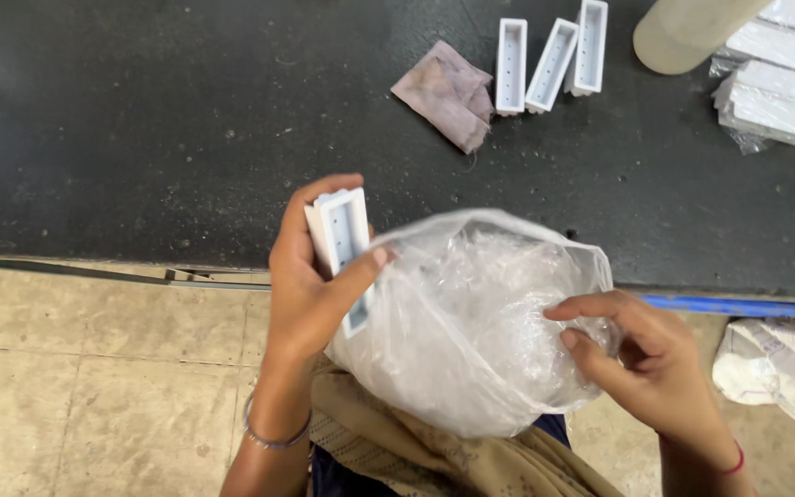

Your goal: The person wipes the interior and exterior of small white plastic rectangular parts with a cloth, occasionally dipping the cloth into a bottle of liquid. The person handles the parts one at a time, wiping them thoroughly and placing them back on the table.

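A dark worktop [140,120] fills the upper half of the view, above a tiled floor [94,368]. Near centre, a crumpled clear plastic bag [471,322] sits in the person's lap; the right hand [641,364], at four o'clock, pinches its edge. At nine o'clock of the bag, the left hand [310,276] grips a white rectangular tray [342,244], upright and touching the bag. At twelve o'clock lie three similar white trays [549,60], with a folded brownish cloth [448,92] just beside them
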### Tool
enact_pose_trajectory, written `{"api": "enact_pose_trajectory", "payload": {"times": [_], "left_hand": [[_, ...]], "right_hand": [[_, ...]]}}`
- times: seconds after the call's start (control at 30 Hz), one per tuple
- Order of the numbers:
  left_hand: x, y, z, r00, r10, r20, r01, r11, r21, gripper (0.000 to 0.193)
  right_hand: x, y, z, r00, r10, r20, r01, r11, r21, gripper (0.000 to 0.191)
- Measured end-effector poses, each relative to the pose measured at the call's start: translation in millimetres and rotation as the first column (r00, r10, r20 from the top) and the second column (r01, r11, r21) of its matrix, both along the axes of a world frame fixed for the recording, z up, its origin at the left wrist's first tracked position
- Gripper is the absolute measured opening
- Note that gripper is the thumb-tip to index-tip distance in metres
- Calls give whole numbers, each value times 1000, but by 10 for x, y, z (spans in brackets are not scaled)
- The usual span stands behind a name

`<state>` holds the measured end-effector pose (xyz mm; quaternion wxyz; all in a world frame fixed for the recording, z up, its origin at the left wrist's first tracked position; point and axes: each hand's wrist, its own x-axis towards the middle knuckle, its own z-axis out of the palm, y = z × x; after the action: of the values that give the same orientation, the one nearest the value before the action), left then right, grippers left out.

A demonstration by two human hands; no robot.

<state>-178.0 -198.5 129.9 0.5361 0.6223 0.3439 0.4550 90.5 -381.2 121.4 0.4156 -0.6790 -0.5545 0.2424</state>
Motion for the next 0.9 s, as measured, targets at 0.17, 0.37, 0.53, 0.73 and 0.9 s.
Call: {"api": "enact_pose_trajectory", "payload": {"times": [0.17, 0.37, 0.53, 0.73, 0.9], "left_hand": [[163, -58, -183, 963, -90, 255, 87, 996, 23, 58], [165, -98, -286, 998, -41, 56, 38, 998, 49, 59], [-98, -101, -226, 999, 9, 53, -6, 998, -55, 60], [-150, -106, -51, 999, -20, 30, 21, 1000, -19, 62], [-202, -69, 35, 999, -17, -34, 16, 999, -48, 61]], "right_hand": [[-75, -221, 2, 994, 51, 98, -63, 991, 121, 30], [-149, 198, -92, 935, 330, 127, -303, 934, -191, 36], [263, -151, 559, 770, 119, 627, -206, 976, 68, 58], [-147, 114, 664, 622, 584, 522, -552, 800, -237, 60], [-601, 926, -291, 584, 719, 376, -612, 695, -378, 58]]}}
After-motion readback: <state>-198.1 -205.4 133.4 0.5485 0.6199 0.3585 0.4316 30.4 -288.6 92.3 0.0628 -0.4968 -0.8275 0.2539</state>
